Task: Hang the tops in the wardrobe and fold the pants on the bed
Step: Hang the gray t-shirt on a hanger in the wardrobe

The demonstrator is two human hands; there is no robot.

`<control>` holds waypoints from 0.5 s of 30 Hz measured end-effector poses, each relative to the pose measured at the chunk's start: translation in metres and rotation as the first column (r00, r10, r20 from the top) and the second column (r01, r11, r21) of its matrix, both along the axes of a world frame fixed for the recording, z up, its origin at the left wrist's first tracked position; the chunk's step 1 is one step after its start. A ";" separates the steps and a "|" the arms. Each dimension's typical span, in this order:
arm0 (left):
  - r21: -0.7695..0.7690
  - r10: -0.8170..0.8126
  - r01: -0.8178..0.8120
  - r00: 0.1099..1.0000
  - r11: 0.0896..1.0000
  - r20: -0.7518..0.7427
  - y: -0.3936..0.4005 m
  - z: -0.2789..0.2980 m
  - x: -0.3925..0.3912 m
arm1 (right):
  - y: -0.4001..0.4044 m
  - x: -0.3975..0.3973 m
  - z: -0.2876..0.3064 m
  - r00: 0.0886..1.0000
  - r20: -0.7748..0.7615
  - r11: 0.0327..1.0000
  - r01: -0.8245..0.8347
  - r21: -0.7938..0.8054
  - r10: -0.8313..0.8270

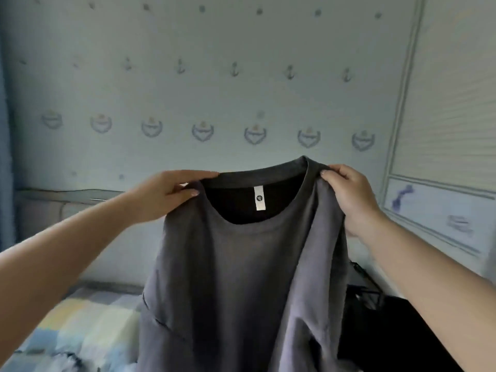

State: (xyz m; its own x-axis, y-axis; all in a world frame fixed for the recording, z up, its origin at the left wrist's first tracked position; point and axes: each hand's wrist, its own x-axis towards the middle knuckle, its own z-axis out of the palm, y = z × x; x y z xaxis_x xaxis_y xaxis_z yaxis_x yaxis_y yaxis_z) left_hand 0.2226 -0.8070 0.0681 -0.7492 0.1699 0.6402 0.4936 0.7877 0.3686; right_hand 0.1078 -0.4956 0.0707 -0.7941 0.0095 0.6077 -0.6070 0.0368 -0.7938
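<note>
A dark grey T-shirt (241, 277) hangs in the air in front of me, neck opening up, with a white label inside the collar. My left hand (166, 194) pinches the left side of the collar and shoulder. At the right shoulder, my right hand (349, 194) grips the cloth with curled fingers. The shirt's lower part drapes down toward the bed (80, 326) and runs out of the picture at the bottom.
The bed has a checked blue, yellow and white cover, with a padded headboard (53, 208) at the left. Dark clothing and what looks like a black hanger (367, 285) lie at the lower right. A patterned wall stands behind, a louvred panel (451, 103) to the right.
</note>
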 end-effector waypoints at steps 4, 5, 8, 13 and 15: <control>-0.032 -0.166 0.166 0.986 0.986 -0.015 0.116 0.015 -0.048 | 0.137 0.020 0.019 0.972 -0.029 0.973 0.232 -0.003 -0.232; -0.045 -0.194 0.193 0.981 0.980 -0.020 0.144 0.017 -0.058 | 0.168 0.028 0.022 0.958 -0.029 0.958 0.285 0.014 -0.285; -0.092 -0.277 0.273 0.961 0.957 -0.022 0.225 0.025 -0.083 | 0.257 0.053 0.027 0.904 -0.049 0.901 0.427 0.083 -0.424; -0.145 -0.419 0.407 0.906 0.902 -0.064 0.368 0.040 -0.108 | 0.389 0.102 0.040 0.773 -0.099 0.769 0.634 0.086 -0.627; -0.126 -0.470 0.458 0.879 0.880 -0.085 0.413 0.045 -0.117 | 0.425 0.119 0.049 0.718 -0.110 0.713 0.696 0.089 -0.687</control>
